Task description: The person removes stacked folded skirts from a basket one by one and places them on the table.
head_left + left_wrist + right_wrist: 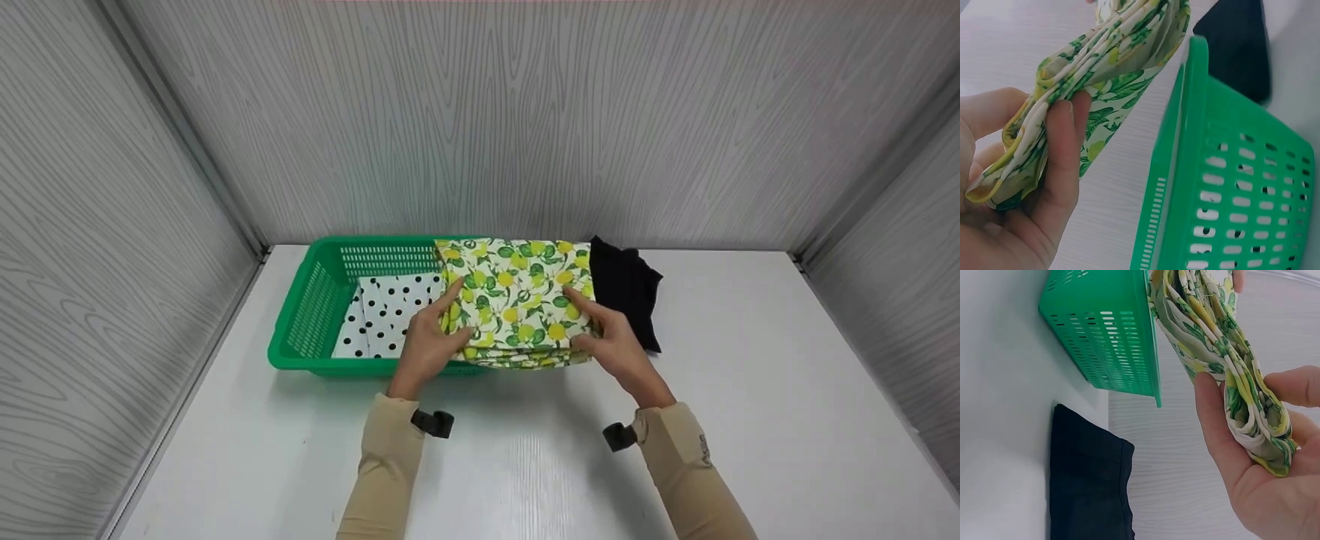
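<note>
Head view shows our left hand [430, 343] and right hand [613, 343] gripping opposite ends of a folded lemon-print cloth [517, 300], held above the table [750, 360] and partly over the right end of a green basket [337, 364]. Inside the basket we see a dotted cloth [397, 309]; right of it, a black cloth [628, 292] lies on the table.

The sleeves [385, 466] are beige, the right bearing a dark marking [705, 449]; wrist cameras [442, 425] are black
</note>
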`<state>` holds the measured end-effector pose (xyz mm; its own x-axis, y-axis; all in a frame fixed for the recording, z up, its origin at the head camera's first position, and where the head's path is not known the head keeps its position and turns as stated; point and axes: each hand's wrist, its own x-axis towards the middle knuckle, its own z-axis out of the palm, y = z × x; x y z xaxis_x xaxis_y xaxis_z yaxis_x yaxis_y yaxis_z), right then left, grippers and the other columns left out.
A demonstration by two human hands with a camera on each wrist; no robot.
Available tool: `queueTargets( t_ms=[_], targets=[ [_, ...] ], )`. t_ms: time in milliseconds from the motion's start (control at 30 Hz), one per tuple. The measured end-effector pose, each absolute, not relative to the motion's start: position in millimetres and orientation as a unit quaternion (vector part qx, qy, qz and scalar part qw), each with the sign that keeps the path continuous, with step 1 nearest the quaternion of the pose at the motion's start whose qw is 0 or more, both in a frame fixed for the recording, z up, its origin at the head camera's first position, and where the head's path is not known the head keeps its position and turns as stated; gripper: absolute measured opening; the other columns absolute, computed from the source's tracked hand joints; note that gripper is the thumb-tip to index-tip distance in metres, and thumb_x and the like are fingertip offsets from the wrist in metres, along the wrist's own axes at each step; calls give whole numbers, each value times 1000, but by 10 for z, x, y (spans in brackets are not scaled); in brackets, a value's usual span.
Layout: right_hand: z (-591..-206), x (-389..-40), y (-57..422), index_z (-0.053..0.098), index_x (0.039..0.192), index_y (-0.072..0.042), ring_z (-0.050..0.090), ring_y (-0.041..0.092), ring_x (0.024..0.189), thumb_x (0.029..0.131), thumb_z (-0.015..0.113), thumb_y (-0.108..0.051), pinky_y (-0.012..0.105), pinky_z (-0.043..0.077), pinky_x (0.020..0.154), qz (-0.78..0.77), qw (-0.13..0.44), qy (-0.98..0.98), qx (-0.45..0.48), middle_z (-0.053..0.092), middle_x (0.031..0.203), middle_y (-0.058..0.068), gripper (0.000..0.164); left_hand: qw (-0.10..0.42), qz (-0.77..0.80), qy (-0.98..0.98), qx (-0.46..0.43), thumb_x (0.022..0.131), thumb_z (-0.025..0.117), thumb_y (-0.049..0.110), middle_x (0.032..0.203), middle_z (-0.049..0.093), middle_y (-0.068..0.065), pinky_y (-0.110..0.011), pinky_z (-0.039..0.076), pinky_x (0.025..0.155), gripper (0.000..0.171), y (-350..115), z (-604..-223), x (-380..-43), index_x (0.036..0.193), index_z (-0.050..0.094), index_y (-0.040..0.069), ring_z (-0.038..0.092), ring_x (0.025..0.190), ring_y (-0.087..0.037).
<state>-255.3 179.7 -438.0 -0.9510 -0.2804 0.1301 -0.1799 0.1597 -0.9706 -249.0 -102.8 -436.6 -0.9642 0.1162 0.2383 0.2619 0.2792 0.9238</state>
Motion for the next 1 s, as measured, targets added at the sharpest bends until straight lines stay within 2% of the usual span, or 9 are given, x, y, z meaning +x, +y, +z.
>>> queueTargets(
  t_ms=[200, 433, 467, 600, 633, 700, 800, 933, 1000],
  targets=[
    [-4397, -2476, 1926, 40, 155, -9, 53, 21, 112, 87, 55, 13, 23, 46, 82, -635, 39, 758, -142, 37, 159, 11, 73, 50, -599, -789, -124, 89, 64, -5, 157, 38, -18, -24, 37, 47, 73, -912, -4393, -2486, 156, 42, 12, 33, 38, -5],
    [-4441, -2366, 2068, 37, 157, -11, 54, 20, 116, 90, 53, 14, 25, 48, 82, -637, 48, 760, -120, 36, 160, 8, 74, 31, -609, -782, -134, 90, 63, -4, 158, 37, -19, -24, 37, 47, 73, -775, -4417, -2429, 157, 40, 14, 34, 40, -7],
    [-4443, -2353, 2085, 36, 157, -11, 54, 20, 116, 89, 52, 14, 24, 47, 82, -636, 47, 761, -118, 36, 160, 8, 74, 32, -610, -780, -135, 89, 63, -4, 158, 37, -19, -25, 38, 49, 73, -757, -4425, -2426, 156, 41, 13, 41, 47, -5],
    [-4473, -2304, 2155, 37, 157, -10, 51, 20, 119, 89, 52, 14, 24, 46, 84, -631, 40, 767, -111, 34, 161, 8, 74, 30, -609, -781, -133, 87, 65, -4, 156, 40, -18, -25, 38, 50, 74, -679, -4449, -2410, 155, 42, 13, 39, 49, -6],
    [-4479, -2293, 2170, 37, 157, -10, 50, 20, 120, 89, 53, 14, 24, 46, 84, -628, 39, 769, -110, 34, 161, 8, 74, 33, -607, -783, -134, 87, 65, -4, 156, 40, -19, -25, 39, 52, 74, -661, -4462, -2411, 155, 43, 12, 44, 57, -4],
    [-4489, -2274, 2203, 36, 158, -10, 47, 19, 125, 89, 52, 14, 24, 44, 84, -621, 40, 775, -112, 32, 162, 8, 74, 27, -608, -782, -134, 87, 65, -4, 156, 40, -19, -25, 39, 51, 74, -624, -4477, -2400, 155, 43, 13, 38, 50, -7],
    [-4498, -2247, 2252, 36, 158, -10, 45, 18, 130, 90, 52, 14, 24, 44, 84, -614, 42, 780, -110, 31, 163, 7, 74, 21, -609, -781, -139, 87, 65, -4, 156, 40, -19, -24, 39, 50, 74, -567, -4512, -2386, 156, 42, 13, 43, 56, -5],
    [-4566, -2197, 2301, 37, 157, -9, 51, 19, 121, 89, 53, 14, 24, 45, 83, -619, 32, 779, -98, 32, 162, 8, 73, 13, -604, -782, -157, 89, 65, -3, 156, 39, -19, -24, 38, 48, 74, -510, -4580, -2394, 156, 41, 12, 41, 54, -5],
    [-4611, -2170, 2316, 38, 156, -8, 52, 20, 117, 89, 53, 14, 24, 46, 83, -620, 30, 778, -92, 32, 161, 10, 73, 7, -603, -781, -162, 89, 66, -3, 156, 39, -19, -23, 37, 47, 74, -496, -4620, -2393, 157, 40, 12, 36, 46, -7]
  ],
)
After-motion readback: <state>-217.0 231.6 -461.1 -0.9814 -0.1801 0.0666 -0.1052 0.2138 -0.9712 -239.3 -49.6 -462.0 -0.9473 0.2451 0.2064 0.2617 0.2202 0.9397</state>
